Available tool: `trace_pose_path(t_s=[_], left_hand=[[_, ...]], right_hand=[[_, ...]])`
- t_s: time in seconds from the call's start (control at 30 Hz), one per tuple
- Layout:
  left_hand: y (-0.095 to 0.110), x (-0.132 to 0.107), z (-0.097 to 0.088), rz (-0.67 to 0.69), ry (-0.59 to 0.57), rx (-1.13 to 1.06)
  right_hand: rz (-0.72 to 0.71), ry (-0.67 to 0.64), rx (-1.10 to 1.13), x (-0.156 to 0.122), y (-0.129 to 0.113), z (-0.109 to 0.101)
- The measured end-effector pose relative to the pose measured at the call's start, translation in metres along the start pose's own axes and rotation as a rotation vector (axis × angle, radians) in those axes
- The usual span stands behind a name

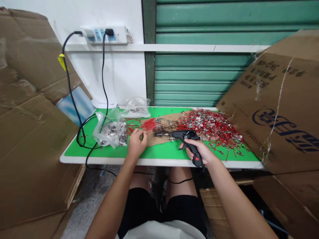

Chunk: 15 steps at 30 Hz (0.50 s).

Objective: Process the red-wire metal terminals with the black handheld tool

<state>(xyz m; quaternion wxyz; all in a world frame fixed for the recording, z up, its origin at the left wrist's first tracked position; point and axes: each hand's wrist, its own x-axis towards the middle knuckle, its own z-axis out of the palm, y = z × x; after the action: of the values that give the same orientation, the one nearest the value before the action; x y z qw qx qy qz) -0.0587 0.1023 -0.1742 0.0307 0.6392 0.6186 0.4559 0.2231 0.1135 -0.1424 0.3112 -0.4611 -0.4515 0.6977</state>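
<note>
My right hand (199,149) grips a black soldering gun (185,134) by its handle, which has a red button near the base. Its thin metal tip points left over a scorched brown cardboard sheet (154,142). Just left of the tip, my left hand (137,142) is closed, thumb and forefinger pinched together over the cardboard; what lies between them is too small to make out. Beside those fingers is a row of red wires (149,124). On the right lies a big heap of red wires with shiny metal ends (209,124).
A plastic bag of small metal parts (114,132) lies left on the green tabletop (161,154), another bag (137,109) behind it. Black cables (103,73) hang from a power strip (122,35). Large cardboard boxes (27,149) (281,109) flank both sides.
</note>
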Motion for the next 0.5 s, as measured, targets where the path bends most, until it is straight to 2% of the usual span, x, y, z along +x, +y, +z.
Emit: trace_pose_path(t_s=[0.17,0.5], left_hand=[[-0.0013,-0.0005,0.0008,-0.006,0.018,-0.041],[0.0006,-0.0028,-0.0010,-0.021,-0.049,-0.010]], right_hand=[[-0.006,0.004,-0.026,0.0001,0.0003,0.0000],[0.017,0.003,-0.012,0.0025,0.0015,-0.0031]])
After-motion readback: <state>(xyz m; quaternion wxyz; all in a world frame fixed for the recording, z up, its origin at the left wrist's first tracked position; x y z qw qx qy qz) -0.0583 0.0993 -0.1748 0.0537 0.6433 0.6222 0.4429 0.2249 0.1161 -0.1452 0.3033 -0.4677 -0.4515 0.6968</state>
